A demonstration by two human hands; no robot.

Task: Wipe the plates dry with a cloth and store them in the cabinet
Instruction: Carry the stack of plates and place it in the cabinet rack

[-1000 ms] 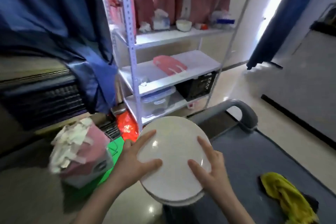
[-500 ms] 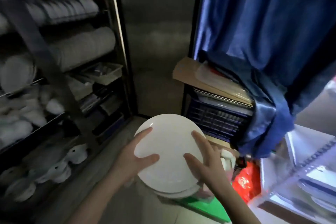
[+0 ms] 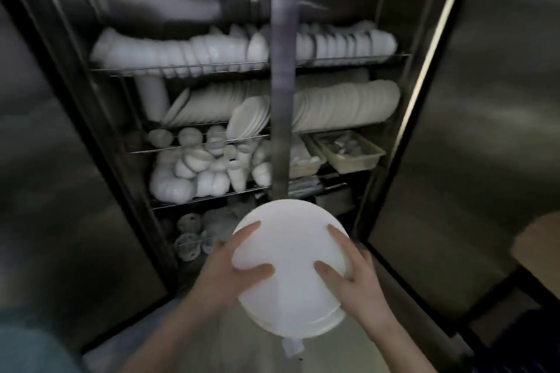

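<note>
We hold the plate stack (image 3: 291,278) before the open cabinet (image 3: 407,106), low by its centre post (image 3: 283,100), left hand (image 3: 227,272) and right hand (image 3: 357,278) with fingers curled round opposite rims, thumbs on top. Tilt it and plates could slide off; swing wide and we clip that post.

Person, seen from own head camera.
- Left hand (image 3: 224,266): bare; slender fingers; thumb and forefinger in plain sight; nails too blurred to judge.
- Right hand (image 3: 357,275): bare; same build.
- Left forearm (image 3: 169,330): bare down to frame's bottom edge.
- Right forearm (image 3: 385,333): likewise bare to bottom edge.
- Teal-blue blurred patch (image 3: 27,351), lower-left corner: possibly garment; cannot tell.
</note>
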